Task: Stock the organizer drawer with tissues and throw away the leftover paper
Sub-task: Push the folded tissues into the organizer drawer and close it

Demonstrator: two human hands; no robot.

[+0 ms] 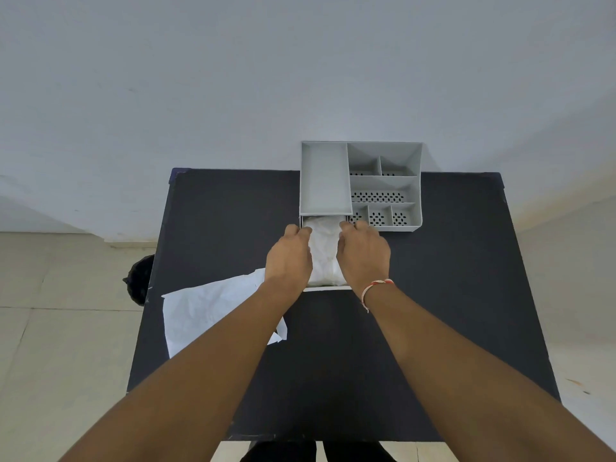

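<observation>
A grey desk organizer (383,181) stands at the far edge of the black table (433,295). Its white drawer (328,288) is pulled out toward me, and a wad of white tissues (325,251) lies in it. My left hand (289,258) presses on the left side of the tissues and my right hand (364,255) on the right side, fingers curled down onto them. A crumpled sheet of white paper (213,308) lies flat on the table to the left, partly under my left forearm.
A black bin bag (140,280) sits on the floor just past the table's left edge. The organizer's top has a deep tray and several small perforated compartments. A white wall rises behind the table.
</observation>
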